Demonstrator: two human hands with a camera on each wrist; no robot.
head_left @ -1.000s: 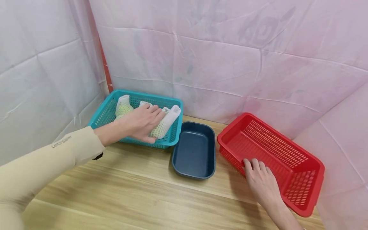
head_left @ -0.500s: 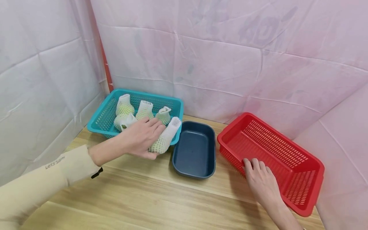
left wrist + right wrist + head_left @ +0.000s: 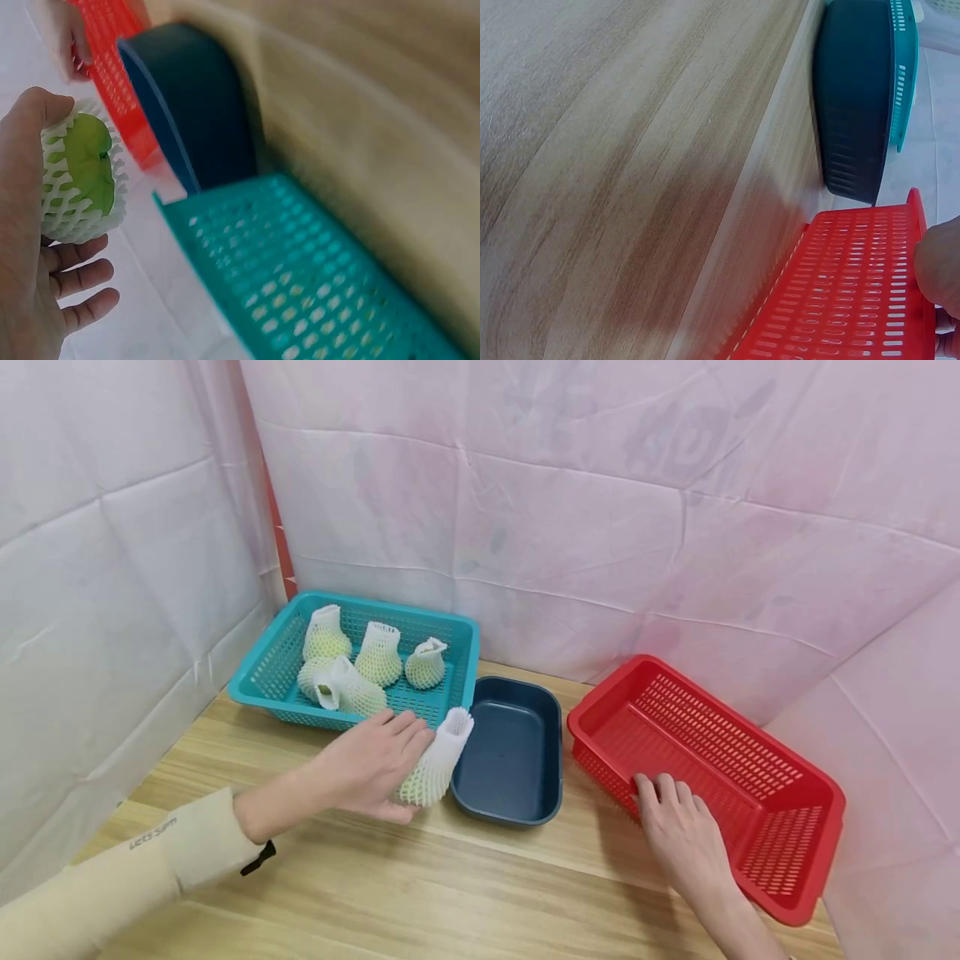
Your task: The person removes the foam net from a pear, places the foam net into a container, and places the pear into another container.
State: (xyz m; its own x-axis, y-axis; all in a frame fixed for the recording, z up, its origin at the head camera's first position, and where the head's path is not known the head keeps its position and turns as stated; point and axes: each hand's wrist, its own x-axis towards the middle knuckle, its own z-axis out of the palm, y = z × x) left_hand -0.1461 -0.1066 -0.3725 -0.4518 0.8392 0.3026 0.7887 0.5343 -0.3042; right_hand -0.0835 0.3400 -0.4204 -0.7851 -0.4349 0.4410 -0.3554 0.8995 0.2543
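My left hand [image 3: 371, 766] grips a green fruit in a white foam net [image 3: 435, 764], whose open net end points up to the right. The left wrist view shows the green fruit [image 3: 88, 165] bare at one end, with the thumb and forefinger around it and the other fingers spread. Hand and fruit are in front of the teal basket [image 3: 262, 700], by the left edge of the dark blue tray [image 3: 508, 760]. Several more netted fruits [image 3: 379, 656] lie in the teal basket. My right hand [image 3: 686, 835] holds the near rim of the red basket [image 3: 795, 777], fingers over the inside.
The teal basket stands left, the dark blue tray in the middle and the red basket to the right on a wooden table [image 3: 450, 893]. Pale cloth [image 3: 555, 527] hangs close behind the containers and at both sides.
My left hand has lifted the netted fruit out of the teal basket and moved it toward me, uncovering the other fruits. The right hand stays on the red basket's rim.
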